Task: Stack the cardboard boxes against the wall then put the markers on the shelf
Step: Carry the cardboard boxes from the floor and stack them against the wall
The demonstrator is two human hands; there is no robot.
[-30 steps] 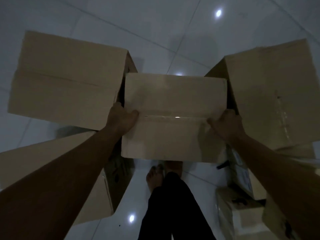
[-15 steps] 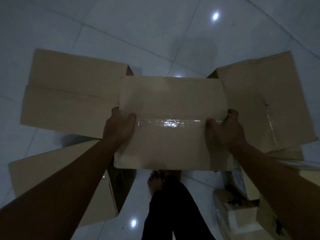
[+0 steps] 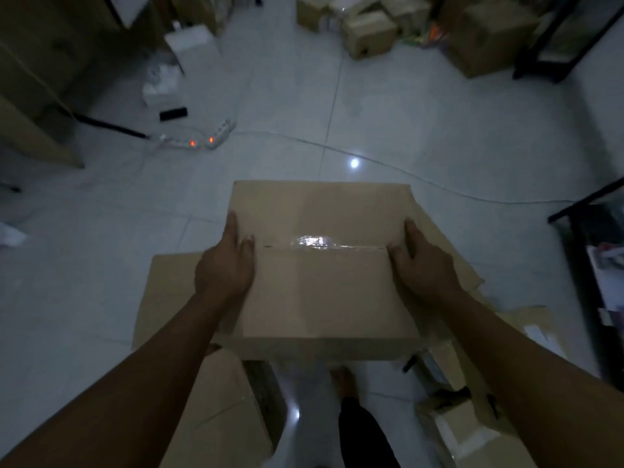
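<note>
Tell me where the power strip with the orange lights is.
In the head view the power strip lies on the tiled floor at upper left, far beyond the cardboard box held in both hands, its white cable trailing right across the tiles.

Storeroom — piled cardboard boxes [image 3: 368, 33], metal shelving [image 3: 570, 32], tiled floor [image 3: 422, 106].

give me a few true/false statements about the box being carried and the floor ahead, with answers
1. Both hands grip the taped cardboard box, left hand and right hand at opposite ends. True.
2. The box's top flaps are standing open. False: they lie closed, with clear tape along the seam.
3. A power strip with lit orange switches lies on the floor ahead. True.
4. The floor is carpeted. False: it is glossy pale tile.
5. A white cable runs across the floor beyond the box. True.
</note>
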